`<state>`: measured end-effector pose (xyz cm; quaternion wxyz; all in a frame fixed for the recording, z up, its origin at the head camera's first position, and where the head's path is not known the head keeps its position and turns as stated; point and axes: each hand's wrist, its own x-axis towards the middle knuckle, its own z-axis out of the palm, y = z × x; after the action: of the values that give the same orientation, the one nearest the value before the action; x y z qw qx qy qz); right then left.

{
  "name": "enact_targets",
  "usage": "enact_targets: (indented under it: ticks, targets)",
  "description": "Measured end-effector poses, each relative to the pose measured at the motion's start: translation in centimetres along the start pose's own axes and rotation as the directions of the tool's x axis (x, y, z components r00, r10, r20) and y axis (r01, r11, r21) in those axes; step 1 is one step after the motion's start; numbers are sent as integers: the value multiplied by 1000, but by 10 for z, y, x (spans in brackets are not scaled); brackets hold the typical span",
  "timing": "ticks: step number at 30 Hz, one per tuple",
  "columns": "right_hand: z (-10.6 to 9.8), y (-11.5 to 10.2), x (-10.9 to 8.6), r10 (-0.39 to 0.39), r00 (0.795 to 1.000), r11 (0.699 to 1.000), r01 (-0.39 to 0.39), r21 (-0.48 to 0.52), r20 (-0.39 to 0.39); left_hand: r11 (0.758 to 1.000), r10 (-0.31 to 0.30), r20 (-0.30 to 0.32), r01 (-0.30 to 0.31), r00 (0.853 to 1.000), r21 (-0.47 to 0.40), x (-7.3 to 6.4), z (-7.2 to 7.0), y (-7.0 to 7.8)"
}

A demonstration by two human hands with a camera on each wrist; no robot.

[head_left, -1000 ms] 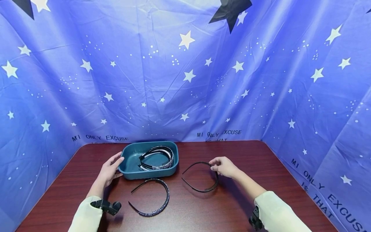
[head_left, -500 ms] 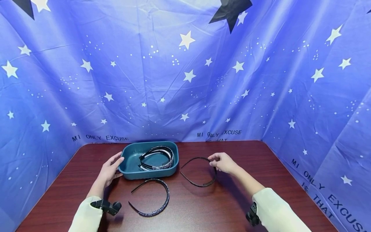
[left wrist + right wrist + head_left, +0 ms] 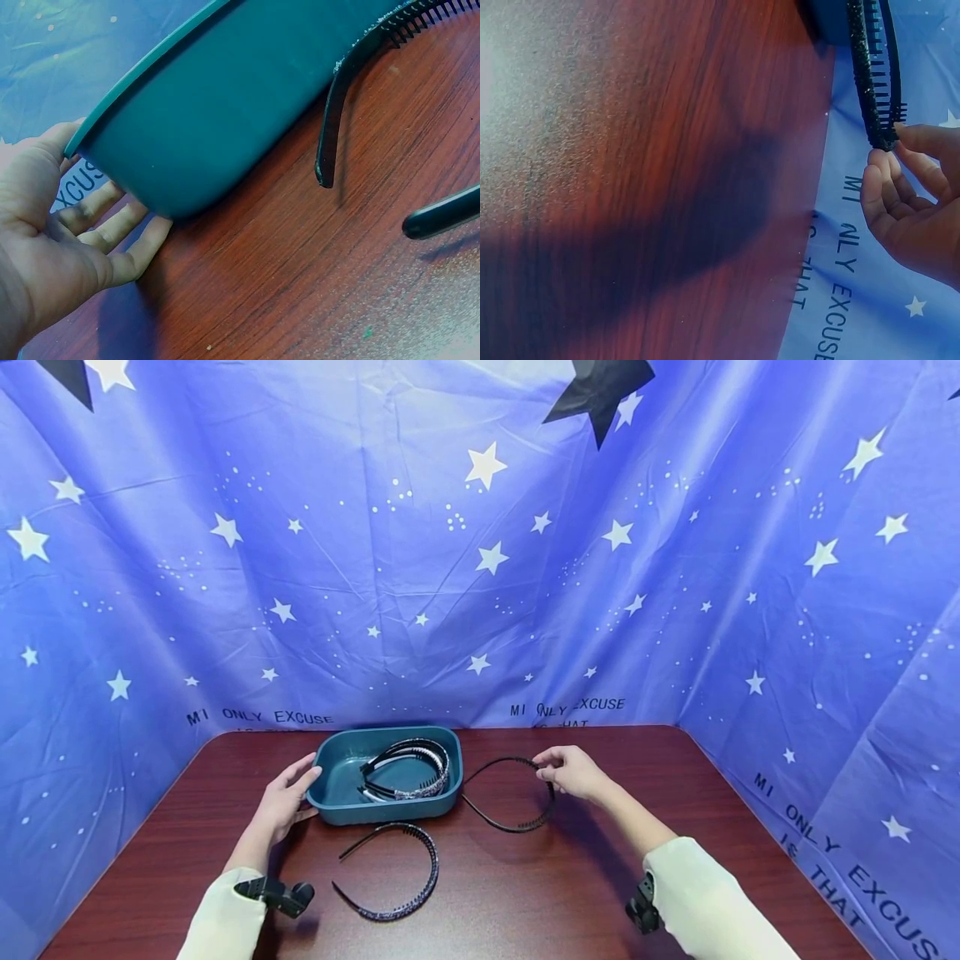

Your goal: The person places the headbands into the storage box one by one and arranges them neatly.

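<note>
My right hand (image 3: 570, 772) pinches a black toothed headband (image 3: 512, 829) between thumb and fingertips, its open ends facing left beside the bin. In the right wrist view the headband (image 3: 864, 71) has a glittery outer face and stands clear of the table. My left hand (image 3: 281, 797) grips the left end of a teal plastic bin (image 3: 375, 814), thumb at the rim, fingers against the outer wall in the left wrist view. Inside the bin, toward its right end, several headbands (image 3: 423, 789), black, white and glittery, lie nested together. Another glittery dark headband (image 3: 431, 881) lies on the table in front.
The dark red wood-grain table (image 3: 510, 910) ends at a blue star-patterned curtain (image 3: 480, 610) at the back and sides. The bin stands near the table's back edge. A black camera (image 3: 281, 895) sits on my left wrist.
My right hand has moved up, away from me and slightly left with the black headband, bringing its ends close to the bin's right side. The left hand and bin have stayed put.
</note>
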<state>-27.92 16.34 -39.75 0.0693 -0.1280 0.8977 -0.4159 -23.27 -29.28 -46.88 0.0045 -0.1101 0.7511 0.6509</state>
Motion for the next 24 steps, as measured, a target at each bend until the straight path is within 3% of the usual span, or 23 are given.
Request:
enact_targets:
  ticks: [6, 14, 24]
  targets:
    - [0, -6, 3, -30, 1000, 1000, 30, 0, 7, 1000, -3, -5, 3, 1000, 0, 0, 0, -1]
    - [3, -13, 8, 6, 1000, 1000, -6, -7, 13, 1000, -9, -4, 9, 1000, -1, 1, 0, -1]
    - [8, -18, 15, -2, 1000, 1000, 3, -10, 17, 1000, -11, 0, 11, 1000, -4, 2, 0, -1]
